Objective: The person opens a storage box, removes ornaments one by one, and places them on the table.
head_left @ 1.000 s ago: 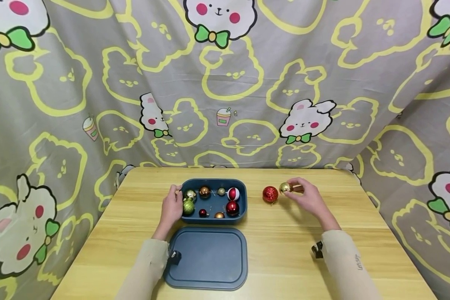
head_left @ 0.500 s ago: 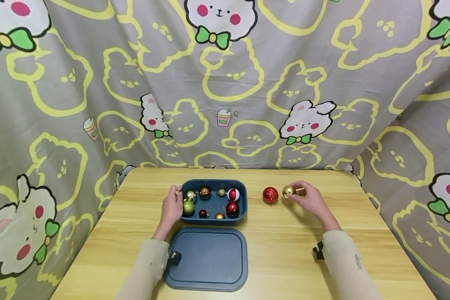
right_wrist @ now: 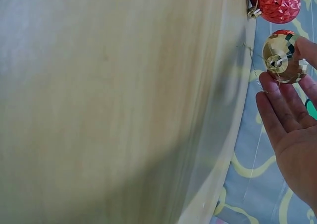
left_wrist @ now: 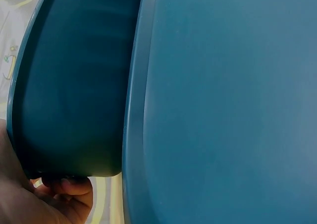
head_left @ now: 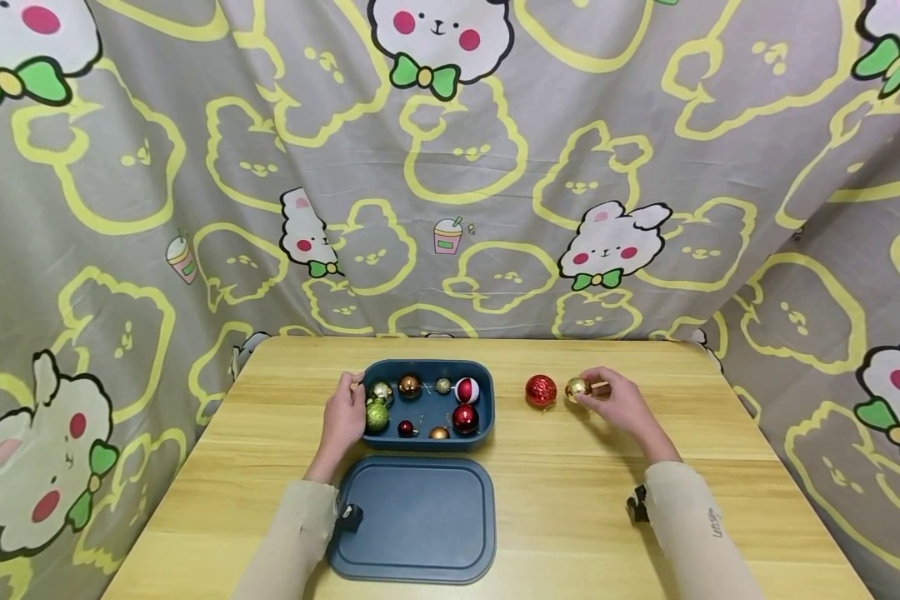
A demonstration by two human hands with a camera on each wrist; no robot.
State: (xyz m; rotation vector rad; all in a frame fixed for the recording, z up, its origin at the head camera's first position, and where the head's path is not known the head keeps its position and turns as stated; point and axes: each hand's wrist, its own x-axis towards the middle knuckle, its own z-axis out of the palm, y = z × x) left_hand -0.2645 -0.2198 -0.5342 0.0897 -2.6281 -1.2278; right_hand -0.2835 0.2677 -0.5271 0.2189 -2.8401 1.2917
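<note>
The gold ball [head_left: 576, 389] is to the right of the blue box [head_left: 427, 442], outside it. The right hand [head_left: 617, 400] pinches it between thumb and fingers, with some of the other fingers extended below; probably a light touch is enough for something so small, round and smooth. The right wrist view shows its cap [right_wrist: 275, 61] uncovered by the fingers. Whether the ball touches the surface [head_left: 570, 517], I cannot tell.

A red ball [head_left: 541, 391] rests between the gold ball and the box. At the box's left end, the left hand [head_left: 345, 412] grips the wall, likely to steady it. Inside the box, a green ball [head_left: 377, 417] is near the left end and a red-and-white ball [head_left: 467, 388] and a dark red ball [head_left: 465, 418] are by the right end, with smaller ones between, perhaps spread out so that each stays visible.

The lid [head_left: 415, 521] lies flat just in front of the box, apparently set there to leave the top uncovered. A patterned curtain [head_left: 510, 200] hangs behind the box.
</note>
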